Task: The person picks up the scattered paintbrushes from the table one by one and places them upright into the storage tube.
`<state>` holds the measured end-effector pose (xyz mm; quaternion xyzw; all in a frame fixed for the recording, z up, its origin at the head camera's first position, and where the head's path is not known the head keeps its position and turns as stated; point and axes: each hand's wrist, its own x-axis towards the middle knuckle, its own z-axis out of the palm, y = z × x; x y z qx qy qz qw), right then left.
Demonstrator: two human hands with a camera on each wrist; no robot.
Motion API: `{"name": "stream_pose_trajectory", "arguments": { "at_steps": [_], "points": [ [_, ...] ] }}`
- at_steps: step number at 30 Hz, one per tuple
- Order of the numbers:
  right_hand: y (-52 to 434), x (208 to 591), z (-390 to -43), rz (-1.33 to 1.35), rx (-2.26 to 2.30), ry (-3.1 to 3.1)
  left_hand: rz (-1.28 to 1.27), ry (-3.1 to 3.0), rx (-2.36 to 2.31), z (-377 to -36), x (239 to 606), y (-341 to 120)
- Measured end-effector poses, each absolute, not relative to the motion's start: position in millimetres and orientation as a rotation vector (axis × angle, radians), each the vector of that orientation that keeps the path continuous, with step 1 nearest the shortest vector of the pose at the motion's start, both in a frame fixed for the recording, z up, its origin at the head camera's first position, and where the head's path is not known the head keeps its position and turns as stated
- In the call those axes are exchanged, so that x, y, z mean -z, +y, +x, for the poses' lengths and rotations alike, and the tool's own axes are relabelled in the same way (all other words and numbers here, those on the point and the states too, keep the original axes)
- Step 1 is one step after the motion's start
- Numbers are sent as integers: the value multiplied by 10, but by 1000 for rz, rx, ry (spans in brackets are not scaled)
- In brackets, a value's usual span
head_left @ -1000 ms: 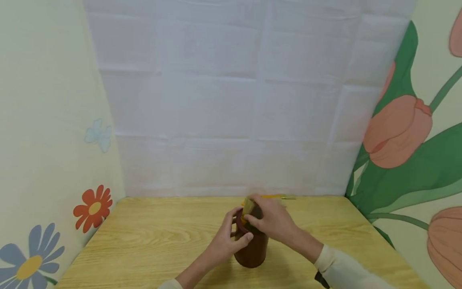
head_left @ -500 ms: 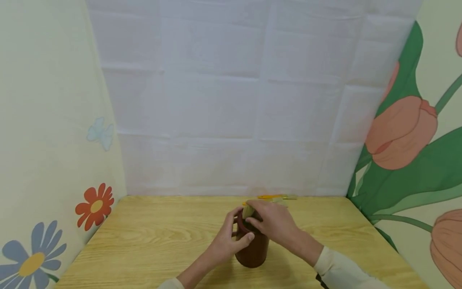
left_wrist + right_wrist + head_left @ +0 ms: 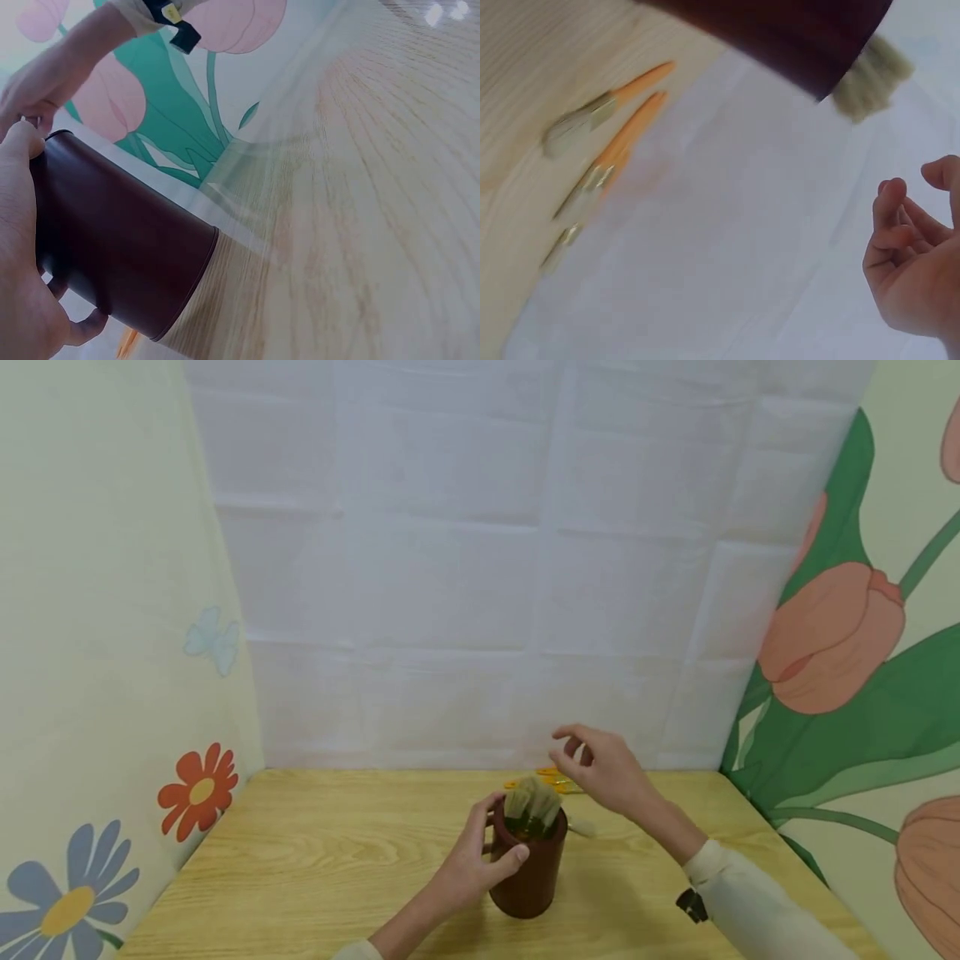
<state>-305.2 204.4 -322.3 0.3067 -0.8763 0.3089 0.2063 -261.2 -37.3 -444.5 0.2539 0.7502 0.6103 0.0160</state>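
Observation:
A dark brown cup (image 3: 531, 870) stands upright on the wooden table (image 3: 315, 860), with paintbrush bristles (image 3: 532, 802) sticking out of its top. My left hand (image 3: 476, 860) grips the cup's left side, thumb on the rim; the left wrist view shows the cup (image 3: 112, 240) in my left hand (image 3: 19, 247). My right hand (image 3: 600, 768) hovers above and behind the cup, fingers loosely curled and holding nothing. In the right wrist view my right hand (image 3: 915, 262) is empty, with the cup (image 3: 795, 37) and the bristles (image 3: 871, 79) at the top.
Several orange-handled paintbrushes (image 3: 607, 127) lie on the table by the back wall, seen behind the cup as paintbrushes (image 3: 551, 777). White cloth backs the table; flower-painted walls close in on both sides.
My right hand let go of the brush in the cup and lifted up and to the right, away from the cup. The left hand kept its hold.

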Motion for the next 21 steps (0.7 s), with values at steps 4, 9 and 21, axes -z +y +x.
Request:
{"name": "stream_pose_trajectory", "arguments": {
  "at_steps": [4,9,21],
  "points": [
    [2189,3315,-3285,764,-836,-2526,779,2335,-1897,-2637,4436,-379],
    [2329,3508,-3580,700,-768,-2690,776,2326,-1913,-2650,4457,-364],
    [2610,4071,-4091,839,-772,-2864,766,2334,-1925,-2606,4483,-328]
  ]
}}
